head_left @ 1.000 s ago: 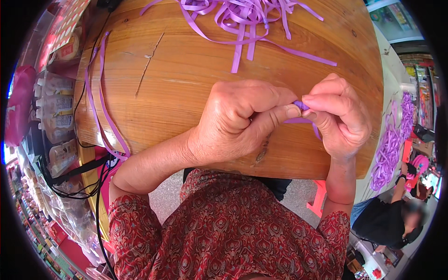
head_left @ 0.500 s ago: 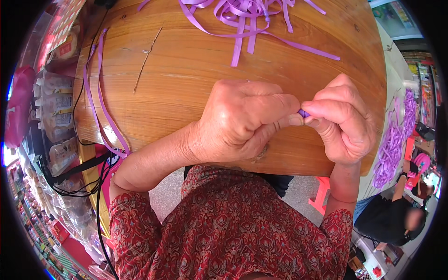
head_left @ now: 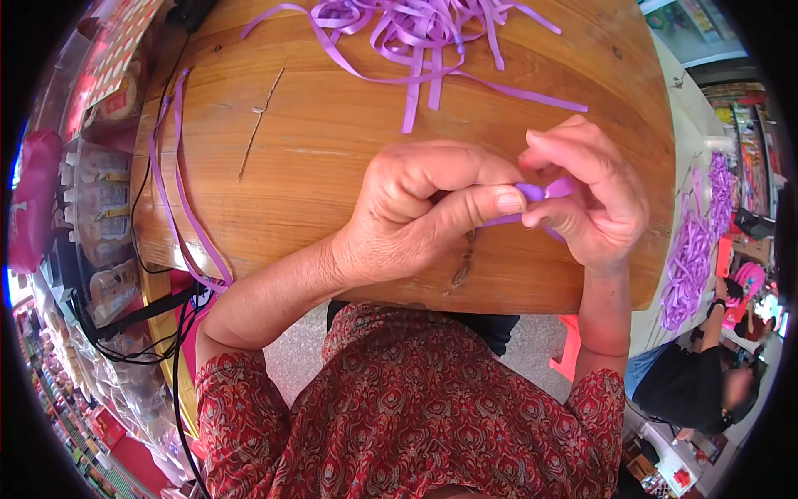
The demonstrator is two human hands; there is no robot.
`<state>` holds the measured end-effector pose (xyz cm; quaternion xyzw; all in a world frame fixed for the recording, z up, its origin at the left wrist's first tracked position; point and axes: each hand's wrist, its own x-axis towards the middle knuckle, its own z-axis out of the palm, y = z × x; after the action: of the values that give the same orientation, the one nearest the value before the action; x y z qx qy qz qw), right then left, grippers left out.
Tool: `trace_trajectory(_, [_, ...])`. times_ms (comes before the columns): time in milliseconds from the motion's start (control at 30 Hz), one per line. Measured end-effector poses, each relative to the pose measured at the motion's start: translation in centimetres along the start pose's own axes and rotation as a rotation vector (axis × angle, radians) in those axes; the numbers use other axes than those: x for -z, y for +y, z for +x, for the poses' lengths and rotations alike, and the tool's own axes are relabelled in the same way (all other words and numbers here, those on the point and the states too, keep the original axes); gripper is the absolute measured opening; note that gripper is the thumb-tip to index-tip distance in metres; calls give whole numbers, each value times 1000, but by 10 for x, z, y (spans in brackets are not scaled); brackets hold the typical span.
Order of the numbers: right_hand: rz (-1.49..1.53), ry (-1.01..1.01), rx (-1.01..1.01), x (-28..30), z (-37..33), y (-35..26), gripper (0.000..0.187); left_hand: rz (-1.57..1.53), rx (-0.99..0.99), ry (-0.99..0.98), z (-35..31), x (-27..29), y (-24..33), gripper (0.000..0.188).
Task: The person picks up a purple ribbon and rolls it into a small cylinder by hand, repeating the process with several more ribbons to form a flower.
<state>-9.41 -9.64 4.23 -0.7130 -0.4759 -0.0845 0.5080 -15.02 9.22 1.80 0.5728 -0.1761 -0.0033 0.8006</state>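
My left hand pinches a purple ribbon between thumb and forefinger over the near part of the table. A short, knot-like bit of the ribbon sticks out past the thumb tip. Part of the strip shows below the left thumb, and the rest is hidden by the hands. My right hand is close beside it, thumb and forefinger spread apart around the ribbon's free end. Whether its other fingers touch the ribbon I cannot tell.
A tangle of purple ribbons lies on the far side of the wooden table. At left are a looped ribbon and a thin twisted tie. More ribbons lie on a pale surface at right; a person in black is beyond.
My right thumb and forefinger have parted from their pinch at the left fingertips. More of the purple ribbon now shows between my hands. The view has shifted slightly.
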Motion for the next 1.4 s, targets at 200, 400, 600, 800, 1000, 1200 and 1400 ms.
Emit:
trace_trajectory(200, [-22,-20,31,2,-2,4,54,134,81,-82,-3,8,4,14])
trace_trajectory(400, [-75,13,44,5,-4,0,36,169,-54,2,3,2,-4,7])
trace_trajectory(600, [-104,27,43,4,-2,-5,21,249,-58,-35,3,5,-2,7])
trace_trajectory(800, [-130,56,45,-4,-5,-3,14,278,-30,-36,0,5,-1,8])
trace_trajectory(1000, [-79,79,1,-4,-8,4,22,151,72,61,-4,1,-10,9])
trace_trajectory(1200, [-136,73,90,2,-12,7,24,51,149,64,-1,5,-18,15])
trace_trajectory(1400, [-181,75,111,6,-15,1,17,180,166,-18,0,12,-20,24])
